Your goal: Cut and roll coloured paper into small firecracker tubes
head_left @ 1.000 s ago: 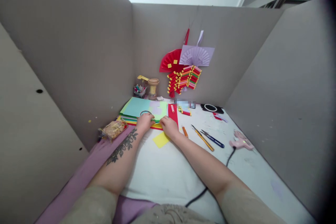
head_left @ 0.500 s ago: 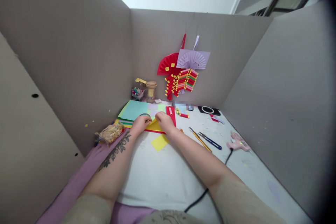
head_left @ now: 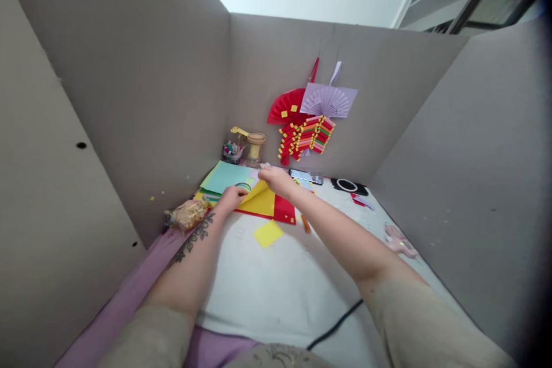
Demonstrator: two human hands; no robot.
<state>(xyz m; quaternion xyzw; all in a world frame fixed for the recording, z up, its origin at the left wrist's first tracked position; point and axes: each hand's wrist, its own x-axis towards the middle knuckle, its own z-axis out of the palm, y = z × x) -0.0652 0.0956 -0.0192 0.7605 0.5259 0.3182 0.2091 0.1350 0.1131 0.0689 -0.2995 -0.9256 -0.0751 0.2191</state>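
Note:
A large sheet of yellow paper lies over a red sheet, with one part lifted in a fold. My right hand is closed in a pinch on the raised part. My left hand has its fingers pressed together at the sheet's left edge, gripping it. Beside the left fingers is a dark curved ring, partly hidden. Beyond that hand lies a stack of teal and other coloured sheets. A small yellow square of paper rests nearer to me on the white table covering.
An orange stick lies beside my right forearm. A pink glue gun is at far right, a phone at the back. Bagged items sit at left. Red and lilac fan hangings hang on the back panel.
My right hand has moved away from the left, up and back, lifting the yellow sheet's edge. More yellow and red paper shows. The view has shifted slightly left.

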